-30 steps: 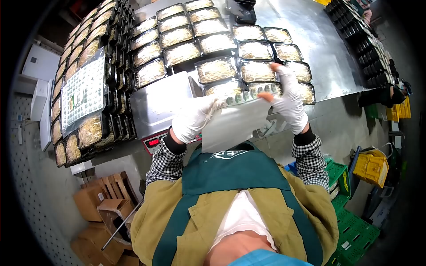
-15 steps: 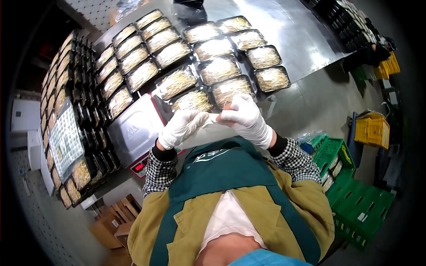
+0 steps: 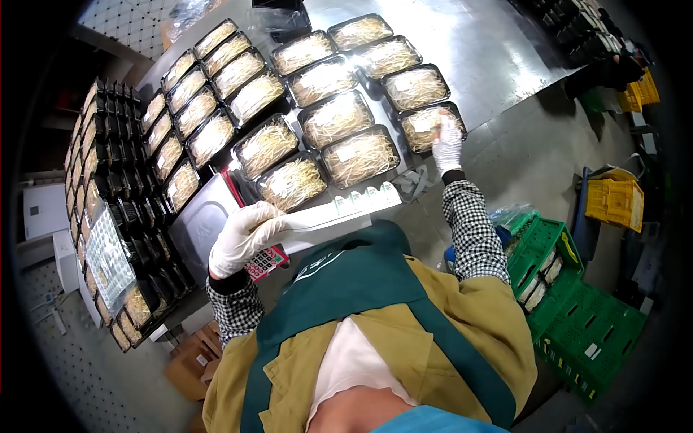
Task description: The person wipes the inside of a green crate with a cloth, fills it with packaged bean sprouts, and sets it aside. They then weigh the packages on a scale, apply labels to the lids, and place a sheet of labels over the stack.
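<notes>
My left hand [image 3: 247,237], in a white glove, is closed on one end of a long white label strip [image 3: 317,216]. Small green-and-white labels [image 3: 364,199] stand along the strip's far edge. My right hand [image 3: 447,144], also gloved, reaches to the nearest black tray [image 3: 417,130] of the right-hand column. Its fingers are together and touch the film over the pale, stringy sprouts; whatever is between them is too small to make out. Other filled trays [image 3: 359,155] lie between my hands, several with a white patch on top.
A scale [image 3: 206,220] with a red-edged base stands at left, beside tall stacks of filled trays [image 3: 119,180]. A sheet of labels [image 3: 108,252] lies on the stacks. Green crates [image 3: 588,339] and a yellow crate [image 3: 613,204] are at right. Black trays [image 3: 281,22] stand on the metal table [image 3: 491,58].
My hands have parted from in front of my chest. The left moved left and down with the label strip, now stretched out; the right went right and up to a tray.
</notes>
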A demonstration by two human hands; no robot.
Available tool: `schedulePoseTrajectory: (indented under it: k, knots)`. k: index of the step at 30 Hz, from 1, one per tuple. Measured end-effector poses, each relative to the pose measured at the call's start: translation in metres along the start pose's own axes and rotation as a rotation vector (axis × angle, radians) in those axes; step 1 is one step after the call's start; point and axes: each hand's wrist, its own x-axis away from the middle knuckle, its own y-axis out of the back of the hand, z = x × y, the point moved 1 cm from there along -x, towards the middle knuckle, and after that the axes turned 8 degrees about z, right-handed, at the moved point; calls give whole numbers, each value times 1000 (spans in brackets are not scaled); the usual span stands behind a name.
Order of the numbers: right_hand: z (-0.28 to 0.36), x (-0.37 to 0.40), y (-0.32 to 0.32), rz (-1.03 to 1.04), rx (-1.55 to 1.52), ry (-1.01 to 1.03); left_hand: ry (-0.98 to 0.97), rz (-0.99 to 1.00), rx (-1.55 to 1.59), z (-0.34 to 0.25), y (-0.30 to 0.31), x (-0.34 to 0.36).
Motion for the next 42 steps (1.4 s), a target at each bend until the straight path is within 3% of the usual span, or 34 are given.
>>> schedulePoseTrajectory:
  k: [1,3,5,8,11,15,17,19,22,27,29,30,31,33,34,35,38,41,42]
  knots:
    - [-9,-1,2,33,1,-131,-40,-21,-57,-4,3,-1]
    - [-14,-13,-1,58,-318,-417,56,-73,15,-7,5,3]
    - [-10,-31,-8,81,-653,-461,51,-104,27,-10,5,0]
    - [8,-45,-5,236,-881,-481,101,-157,19,-12,4,1]
    - [19,-36,16,326,-587,-351,138,-206,89,-9,5,10]
    - [3,-2,0,331,-639,-316,210,-300,197,0,-3,7]
    - [-1,2,-6,265,-499,-158,217,-289,212,-3,-3,0]
    - [-4,2,-4,182,-307,-215,187,-290,209,-5,-4,-6]
    - [-7,-23,2,102,-508,-481,176,-286,186,-4,-2,-11]
    - [13,-87,-37,158,-844,-514,161,-261,112,-9,-1,-27]
    - [10,-100,-56,289,-624,-463,156,-264,91,-13,0,-29]
    - [9,-102,-60,264,-277,-235,180,-278,84,-14,1,-28]
    - [7,-100,-61,228,-100,-166,203,-289,77,-16,1,-26]
    - [3,-106,-57,201,125,-222,229,-318,85,-16,2,-24]
    - [0,-110,-54,252,99,-311,234,-334,102,-13,0,-21]
    - [-9,-112,-64,127,23,-277,238,-353,118,-13,-2,-20]
    - [-10,-141,-99,97,-348,-266,230,-365,76,-19,-5,-27]
    - [15,-179,-139,140,-875,-527,195,-389,1,-20,-1,-29]
    - [20,-187,-147,209,-751,-537,187,-409,-15,-24,0,-31]
